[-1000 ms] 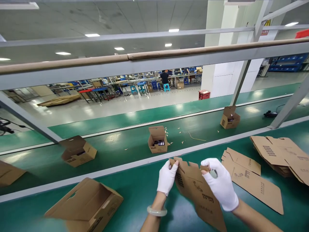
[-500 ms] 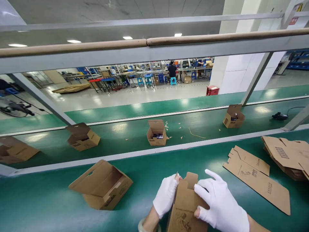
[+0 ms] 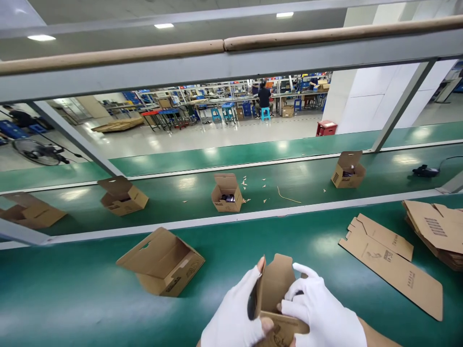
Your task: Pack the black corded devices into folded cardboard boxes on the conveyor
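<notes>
Between my two white-gloved hands is a brown cardboard box [image 3: 277,289], partly formed, its inside showing from above. My left hand [image 3: 237,308] grips the box's left wall, thumb at the near side and a bare fingertip at the upper edge. On the right, my right hand [image 3: 313,303] has its fingers bent over the right wall, some reaching into the box, with the thumb low at the front. The lower part of the box runs out of the picture. Farther left stands an open cardboard box [image 3: 173,277] with its lid raised.
A flat carton blank [image 3: 394,270] lies at the right, beside a stack of blanks [image 3: 434,231]. Beyond a pale rail, the green conveyor belt [image 3: 181,193] carries several open boxes, paper scraps and a black object [image 3: 426,170] with a cord. A person [image 3: 264,96] sits far off.
The box has opened up, so its inside now shows. My left hand has come lower along its left wall, and my right fingers have moved into it. The belt's boxes shifted slightly left.
</notes>
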### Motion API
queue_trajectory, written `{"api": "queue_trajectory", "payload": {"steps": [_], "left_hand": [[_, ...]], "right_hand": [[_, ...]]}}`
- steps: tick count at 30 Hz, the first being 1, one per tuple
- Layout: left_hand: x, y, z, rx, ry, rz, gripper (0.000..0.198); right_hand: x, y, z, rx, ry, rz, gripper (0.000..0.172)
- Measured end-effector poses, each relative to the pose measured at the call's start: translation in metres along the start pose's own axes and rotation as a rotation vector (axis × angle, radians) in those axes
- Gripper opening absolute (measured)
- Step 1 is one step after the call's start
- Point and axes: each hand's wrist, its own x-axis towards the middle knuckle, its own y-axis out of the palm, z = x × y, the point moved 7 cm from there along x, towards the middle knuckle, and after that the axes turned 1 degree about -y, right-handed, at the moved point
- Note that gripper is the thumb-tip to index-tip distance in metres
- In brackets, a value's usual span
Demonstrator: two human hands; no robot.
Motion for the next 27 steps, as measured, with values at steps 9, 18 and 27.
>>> {"api": "queue_trajectory", "payload": {"steps": [9,18,27], "left_hand": [[-0.002,0.005,-0.012,0.096,-0.001,0.148,0.047],[-0.006,0.009,-0.017,0.013,0.075,0.116,0.055],[-0.013,0.015,-0.029,-0.043,0.188,0.083,0.049]], "right_hand": [[-0.025,-0.017,-0.020,0.191,-0.009,-0.248,0.024],[-0.030,0.034,-0.047,1.394,0.547,-0.006,0.055],[-0.005,0.033,-0.031,1.610,0.466,0.367,0.069]]}}
